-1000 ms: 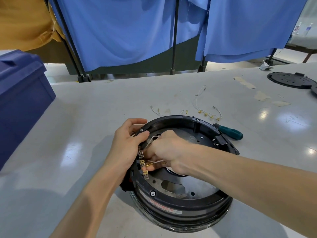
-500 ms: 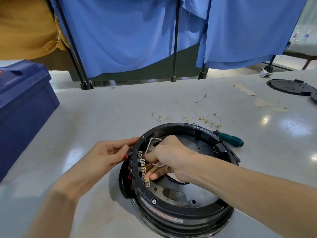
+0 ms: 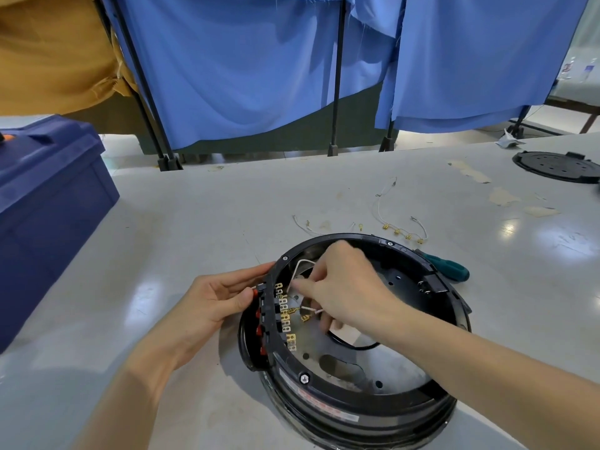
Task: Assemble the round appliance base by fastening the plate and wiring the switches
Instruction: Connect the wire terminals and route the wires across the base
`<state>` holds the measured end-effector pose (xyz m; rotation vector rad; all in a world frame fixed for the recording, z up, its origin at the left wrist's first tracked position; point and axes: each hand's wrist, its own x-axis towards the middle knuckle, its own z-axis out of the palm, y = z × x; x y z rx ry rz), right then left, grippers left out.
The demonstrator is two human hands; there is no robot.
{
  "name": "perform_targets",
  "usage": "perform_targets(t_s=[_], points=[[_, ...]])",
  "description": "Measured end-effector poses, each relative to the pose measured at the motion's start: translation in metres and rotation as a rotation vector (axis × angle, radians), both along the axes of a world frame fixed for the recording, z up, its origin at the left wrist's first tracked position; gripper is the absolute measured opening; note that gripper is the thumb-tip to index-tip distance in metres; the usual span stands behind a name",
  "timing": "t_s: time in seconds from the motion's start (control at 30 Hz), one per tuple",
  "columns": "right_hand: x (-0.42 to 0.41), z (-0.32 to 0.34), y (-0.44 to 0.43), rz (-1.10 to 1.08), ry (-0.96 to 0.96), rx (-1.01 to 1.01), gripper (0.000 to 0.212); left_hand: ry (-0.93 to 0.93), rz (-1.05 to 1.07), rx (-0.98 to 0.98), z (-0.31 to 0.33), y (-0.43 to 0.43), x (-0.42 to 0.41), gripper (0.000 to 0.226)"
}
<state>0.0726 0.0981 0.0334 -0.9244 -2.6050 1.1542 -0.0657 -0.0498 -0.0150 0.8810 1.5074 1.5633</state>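
Observation:
The round black appliance base [image 3: 350,381] lies open-side up on the table, a silver metal plate [image 3: 386,362] inside it. A row of red switches [image 3: 259,323] with brass terminals [image 3: 285,313] sits on its left wall. My left hand [image 3: 214,303] presses against the outside of that wall, thumb and fingers on the switch block. My right hand [image 3: 341,287] reaches into the base and pinches a white wire [image 3: 303,264] with brass connectors next to the terminals.
Loose white wires with brass ends [image 3: 399,222] lie behind the base. A green-handled screwdriver [image 3: 451,269] rests at its right rim. A blue plastic box [image 3: 48,206] stands at the left, a black round cover [image 3: 555,165] at the far right. Blue curtains hang behind the table.
My left hand has slid from the rim's top down to the outer left wall at the switches. My right hand stays inside, shifted a little with the wire.

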Motion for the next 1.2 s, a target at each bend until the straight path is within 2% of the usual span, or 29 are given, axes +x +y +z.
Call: perform_targets(t_s=[0.1, 0.13, 0.2, 0.23, 0.3, 0.37, 0.63, 0.93, 1.2], points=[[0.0, 0.008, 0.017, -0.044, 0.098, 0.446, 0.013, -0.002, -0.032, -0.002, 0.0, 0.0, -0.001, 0.067], [-0.003, 0.01, 0.024, -0.018, 0.122, 0.546, 0.014, 0.004, -0.04, -0.006, 0.0, 0.0, -0.001, 0.064], [-0.008, 0.01, 0.04, 0.129, 0.038, 0.638, 0.033, 0.021, -0.025, -0.01, 0.0, 0.001, -0.001, 0.051], [-0.01, 0.011, 0.046, 0.215, -0.006, 0.601, 0.037, 0.039, -0.011, -0.009, 0.0, 0.002, 0.0, 0.049], [-0.012, 0.013, 0.052, 0.331, -0.009, 0.434, 0.028, 0.096, 0.021, -0.007, -0.001, 0.004, 0.002, 0.05], [-0.015, 0.011, 0.054, 0.336, 0.041, 0.37, 0.017, 0.139, 0.067, 0.001, -0.002, 0.007, 0.005, 0.05], [-0.023, 0.009, 0.049, 0.252, 0.018, 0.373, 0.013, 0.158, 0.092, 0.089, -0.001, 0.01, 0.014, 0.042], [-0.02, 0.011, 0.048, 0.245, 0.031, 0.344, 0.013, 0.211, 0.057, 0.047, 0.006, 0.01, 0.01, 0.046], [-0.024, 0.01, 0.047, 0.226, 0.019, 0.33, 0.013, 0.246, 0.176, 0.056, 0.009, 0.016, 0.019, 0.047]])
